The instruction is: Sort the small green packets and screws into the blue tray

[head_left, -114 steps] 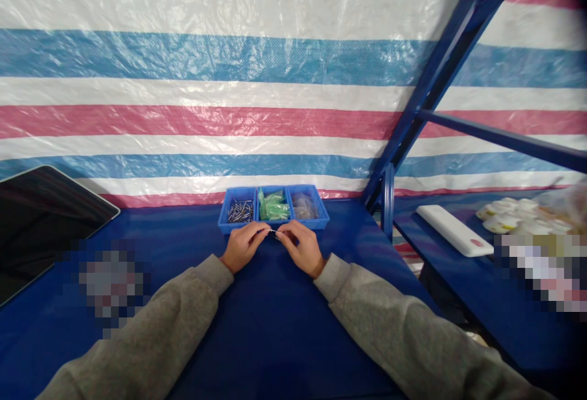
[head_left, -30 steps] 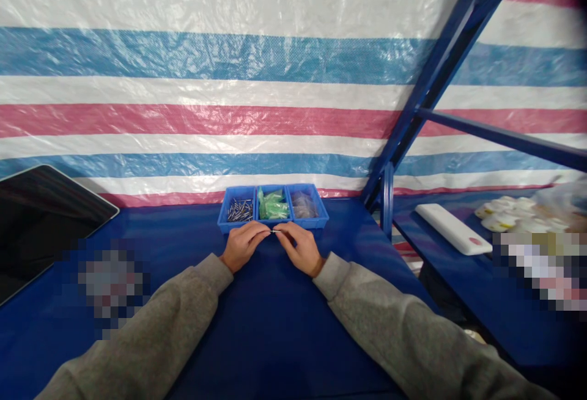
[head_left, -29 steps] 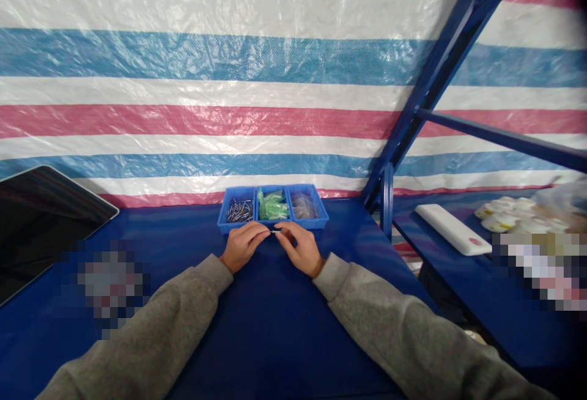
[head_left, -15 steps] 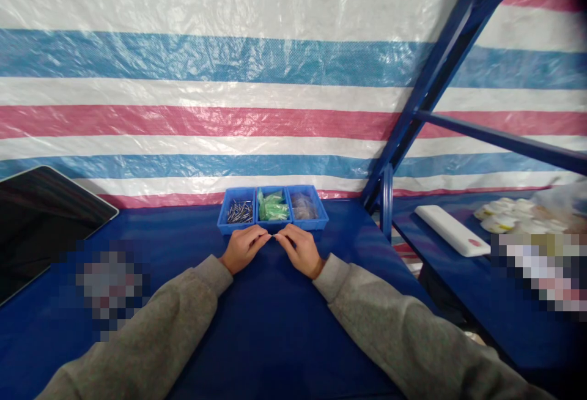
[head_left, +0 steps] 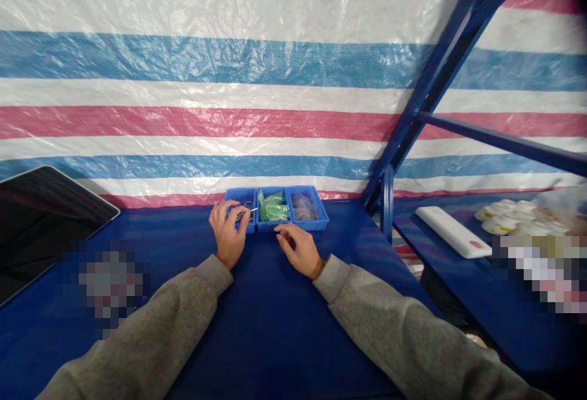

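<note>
My left hand (head_left: 227, 233) is over the left compartment of a blue divided bin (head_left: 274, 227), partly covering the loose thin metal pieces, which look like screws (head_left: 245, 219). A slim silver screw (head_left: 254, 210) sticks out to the right from its bent thumb and fingertips. My right hand (head_left: 299, 247) rests just in front of the bin, with thumb and forefinger slightly apart and nothing visible between them. Small green plastic bags (head_left: 274, 207) fill the middle compartment, and clear plastic bags (head_left: 304, 207) lie in the right one.
A dark-screened tablet or monitor (head_left: 41, 222) lies at the left of the blue table (head_left: 284, 339). Striped sheeting (head_left: 206, 94) hangs behind. At right stand a blue metal frame (head_left: 426, 88) and a second table with a white oblong device (head_left: 452, 230) and white rolls (head_left: 502, 219).
My hands were together, pinching something small in front of the bin. They have come apart: the left went up and left to the screw compartment, while the right stayed and loosened its fingers.
</note>
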{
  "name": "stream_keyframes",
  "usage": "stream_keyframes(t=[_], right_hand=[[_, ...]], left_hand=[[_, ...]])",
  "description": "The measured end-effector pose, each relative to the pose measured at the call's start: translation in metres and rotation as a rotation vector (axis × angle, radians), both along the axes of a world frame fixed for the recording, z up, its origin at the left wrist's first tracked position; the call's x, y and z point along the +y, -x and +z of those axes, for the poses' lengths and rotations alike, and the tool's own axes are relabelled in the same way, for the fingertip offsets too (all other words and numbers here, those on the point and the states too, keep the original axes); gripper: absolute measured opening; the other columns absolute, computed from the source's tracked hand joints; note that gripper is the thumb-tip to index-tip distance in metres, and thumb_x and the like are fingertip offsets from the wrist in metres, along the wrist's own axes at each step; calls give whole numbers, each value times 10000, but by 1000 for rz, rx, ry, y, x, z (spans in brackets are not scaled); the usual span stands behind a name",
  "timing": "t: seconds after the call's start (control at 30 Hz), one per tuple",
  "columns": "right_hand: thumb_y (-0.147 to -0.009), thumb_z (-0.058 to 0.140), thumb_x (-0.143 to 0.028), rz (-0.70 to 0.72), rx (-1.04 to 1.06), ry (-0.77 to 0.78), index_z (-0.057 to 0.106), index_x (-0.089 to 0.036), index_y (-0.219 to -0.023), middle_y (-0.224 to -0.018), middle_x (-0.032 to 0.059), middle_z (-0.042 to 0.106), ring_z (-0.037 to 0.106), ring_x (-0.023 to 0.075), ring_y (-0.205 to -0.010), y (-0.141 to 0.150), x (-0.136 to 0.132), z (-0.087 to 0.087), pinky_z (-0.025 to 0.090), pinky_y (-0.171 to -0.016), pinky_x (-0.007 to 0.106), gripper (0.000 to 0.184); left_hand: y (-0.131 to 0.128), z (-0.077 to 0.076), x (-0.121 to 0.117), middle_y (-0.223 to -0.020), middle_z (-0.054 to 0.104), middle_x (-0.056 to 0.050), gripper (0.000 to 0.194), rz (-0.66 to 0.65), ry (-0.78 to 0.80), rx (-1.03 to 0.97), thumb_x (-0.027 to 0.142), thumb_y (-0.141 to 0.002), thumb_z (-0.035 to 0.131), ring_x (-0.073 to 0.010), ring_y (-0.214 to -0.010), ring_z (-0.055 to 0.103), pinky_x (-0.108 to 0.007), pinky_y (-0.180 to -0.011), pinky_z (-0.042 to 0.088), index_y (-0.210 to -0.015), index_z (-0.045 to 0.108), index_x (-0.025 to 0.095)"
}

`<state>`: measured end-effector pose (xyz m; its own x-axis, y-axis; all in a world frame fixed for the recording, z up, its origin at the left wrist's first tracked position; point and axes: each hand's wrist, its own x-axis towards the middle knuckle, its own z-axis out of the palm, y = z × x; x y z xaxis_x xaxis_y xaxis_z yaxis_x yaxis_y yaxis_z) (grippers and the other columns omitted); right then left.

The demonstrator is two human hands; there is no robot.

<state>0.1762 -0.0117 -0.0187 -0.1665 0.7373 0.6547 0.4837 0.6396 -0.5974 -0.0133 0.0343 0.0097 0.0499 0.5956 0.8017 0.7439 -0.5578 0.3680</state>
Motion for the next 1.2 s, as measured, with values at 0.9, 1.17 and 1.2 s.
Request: stream_keyframes(t=[0.9,1.17,1.2], right_hand=[[-708,655,-176,-224,-454,231,630,-143,-1061,-1033,95,636,587,241,-946,-84,74,55,446,-849,342,355],[-668,704,-189,-21,-934,391,579,-126,-1185,-1128,146,612,550,301,-1052,-79,110,39,425,-895,344,535],[-674,696,-189,-15,-969,409,583,-127,-1179,-1123,148,613,549,302,-1056,-77,113,39,426,-893,339,521]], left_hand=[[-20,33,29,-1201,516,-82,327,-428,246,425,307,-884,479,-220,-1133,496,-362,-999,377,-1199,511,227],[-43,58,66,-1228,523,-144,763,-335,388,856,596,-671,649,-315,-1131,488,-401,-959,343,-1292,459,196],[-45,59,68,-1219,528,-151,793,-315,392,890,618,-647,655,-324,-1124,488,-405,-951,338,-1290,462,196]])
